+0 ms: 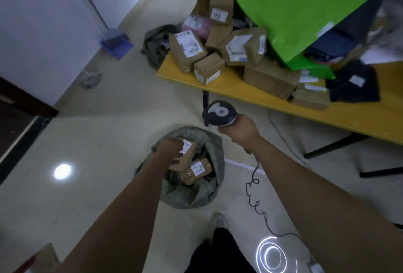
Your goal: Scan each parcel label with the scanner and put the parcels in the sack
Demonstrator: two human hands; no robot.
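Box (185, 154) gripped in left fingers (174, 143), held just over sack (189, 198) mouth, long axis 1 to 7 o'clock. Scanner (219, 112) clasped by right fingers (226, 130), at 1 o'clock from sack; release probably straight down.

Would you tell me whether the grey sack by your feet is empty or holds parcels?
It has parcels: the sack gapes open, a labelled box lies inside, and the left hand holds a second box at its mouth.
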